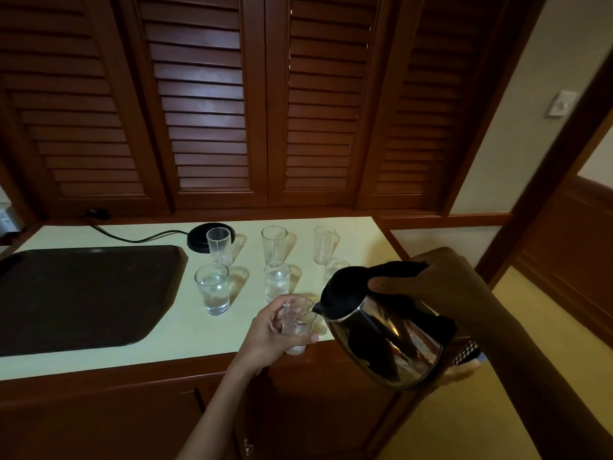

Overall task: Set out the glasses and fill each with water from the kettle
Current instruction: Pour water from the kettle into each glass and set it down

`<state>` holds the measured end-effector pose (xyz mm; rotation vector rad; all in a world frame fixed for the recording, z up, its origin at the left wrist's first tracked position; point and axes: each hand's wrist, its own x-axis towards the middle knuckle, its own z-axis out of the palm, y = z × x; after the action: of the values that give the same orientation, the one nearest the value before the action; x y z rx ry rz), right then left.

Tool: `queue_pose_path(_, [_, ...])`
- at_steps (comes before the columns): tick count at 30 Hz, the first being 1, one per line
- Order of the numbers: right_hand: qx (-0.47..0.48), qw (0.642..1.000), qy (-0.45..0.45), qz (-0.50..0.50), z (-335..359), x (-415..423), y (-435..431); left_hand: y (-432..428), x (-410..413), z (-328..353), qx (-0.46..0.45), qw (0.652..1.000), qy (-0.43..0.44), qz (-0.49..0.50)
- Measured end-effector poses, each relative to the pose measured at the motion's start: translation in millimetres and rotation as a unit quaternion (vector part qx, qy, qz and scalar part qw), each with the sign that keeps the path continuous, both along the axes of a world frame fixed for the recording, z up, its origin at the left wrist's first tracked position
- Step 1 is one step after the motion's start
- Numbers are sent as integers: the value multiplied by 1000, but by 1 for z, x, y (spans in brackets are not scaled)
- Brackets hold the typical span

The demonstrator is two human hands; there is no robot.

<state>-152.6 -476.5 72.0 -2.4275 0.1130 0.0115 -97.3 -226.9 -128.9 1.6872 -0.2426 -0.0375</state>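
My right hand (428, 277) grips the black handle of a steel kettle (384, 333), tilted with its spout over a clear glass (297, 322). My left hand (268, 333) holds that glass at the counter's front edge. Several other glasses stand in two rows on the pale counter (185, 330). Water shows in the front-left glass (213, 288) and the front-middle glass (277, 282). The back-row glasses (219, 245) (274, 244) (325, 244) look empty. A further glass (335, 268) is partly hidden behind the kettle.
A dark tray (83, 293) lies on the left of the counter. The kettle's black base (199, 239) and cord (132, 237) sit behind the glasses. Wooden louvred doors (212, 104) rise at the back. Below the counter is a wooden cabinet (132, 410).
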Motion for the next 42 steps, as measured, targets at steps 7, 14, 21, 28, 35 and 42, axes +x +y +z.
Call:
queue_pose_path(7, [-10,1000,-2,-2,0,0,0,-1,-1,0,-3,1000,7,2])
queue_pose_path(14, [-13,1000,-4,-4,2,-1,2,-1,-1,2,-13,1000,8,1])
queue_pose_path(21, [-18,1000,-8,7,1,-1,3,1,-2,0,-12,1000,3,0])
queue_pose_path(28, [-18,1000,-14,1,2,-1,4,2,-2,-3,-15,1000,6,0])
queue_pose_path(35, [-21,1000,-11,-4,0,1,-1,0,0,-3,-22,1000,10,-4])
queue_pose_path(42, [-4,1000,0,-4,1,0,1,-1,-1,-4,-35,999,24,-5])
